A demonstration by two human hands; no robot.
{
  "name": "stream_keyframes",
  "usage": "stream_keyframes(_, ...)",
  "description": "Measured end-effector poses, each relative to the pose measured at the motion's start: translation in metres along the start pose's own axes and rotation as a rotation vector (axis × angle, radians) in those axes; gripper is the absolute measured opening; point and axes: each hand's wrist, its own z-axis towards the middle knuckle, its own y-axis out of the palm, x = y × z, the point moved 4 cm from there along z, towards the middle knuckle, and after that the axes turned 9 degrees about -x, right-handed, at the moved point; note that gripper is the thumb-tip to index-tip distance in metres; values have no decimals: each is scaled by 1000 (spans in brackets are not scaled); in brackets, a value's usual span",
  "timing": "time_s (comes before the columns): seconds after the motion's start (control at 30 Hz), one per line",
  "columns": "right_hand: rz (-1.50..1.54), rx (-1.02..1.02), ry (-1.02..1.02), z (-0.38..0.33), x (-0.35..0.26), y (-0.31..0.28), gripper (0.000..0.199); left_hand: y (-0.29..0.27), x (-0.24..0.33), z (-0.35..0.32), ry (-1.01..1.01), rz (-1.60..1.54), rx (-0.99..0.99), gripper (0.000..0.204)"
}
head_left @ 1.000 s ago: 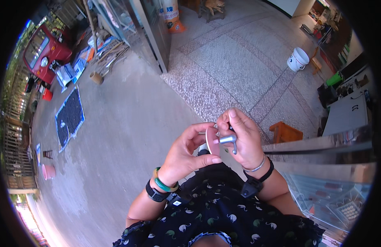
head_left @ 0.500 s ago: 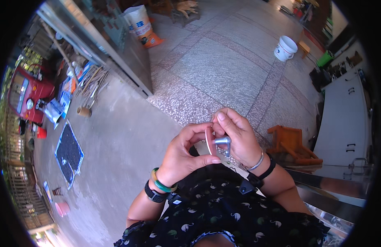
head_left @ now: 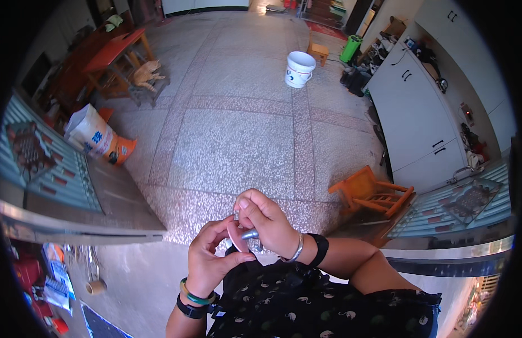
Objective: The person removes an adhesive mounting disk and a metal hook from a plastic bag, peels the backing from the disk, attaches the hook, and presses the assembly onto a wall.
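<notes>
A thin pink disc with a pale rim stands on edge between the thumb and fingers of my left hand. From the disc's right face sticks out a silver metal piece, a short rod with a bent end, partly behind my right hand. That hand's thumb and forefinger are pinched together just above the disc's upper edge. Whatever lies between those fingertips is too small to make out. Both hands are close together in front of my dark patterned shirt.
A white bucket stands on the speckled floor ahead. An orange wooden chair lies tipped over at the right, near white cabinets. At the left are a white and orange sack, a metal door and a cat on a low stool.
My view has swung to the left and up, showing more of the room and less of the concrete outside. Both hands keep their hold around the disc.
</notes>
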Motion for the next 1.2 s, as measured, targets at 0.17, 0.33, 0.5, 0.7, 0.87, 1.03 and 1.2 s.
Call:
stream_keyframes(0.17, 7, 97, -71, 53, -36, -3, 19, -40, 35, 63, -10, 8, -161, 66)
stream_keyframes(0.33, -25, 215, -162, 78, -60, -23, 18, -49, 47, 119, 28, -19, -314, 67)
stream_keyframes(0.5, -86, 342, -225, 87, -76, -63, 17, -34, 45, 178, 32, 28, -487, 67)
stream_keyframes(0.7, -120, 425, -344, 96, -97, -132, 16, 5, 39, 255, 71, 5, -627, 66)
stream_keyframes(0.87, -51, 534, -290, 106, -127, -208, 15, 54, 49, 328, 102, 28, -685, 66)
stream_keyframes(1.03, 69, 607, -274, 108, -153, -288, 15, 111, 65, 402, 220, 245, -764, 66)
stream_keyframes(1.2, 88, 768, -309, 101, -168, -355, 18, 165, 60, 464, 315, 244, -787, 67)
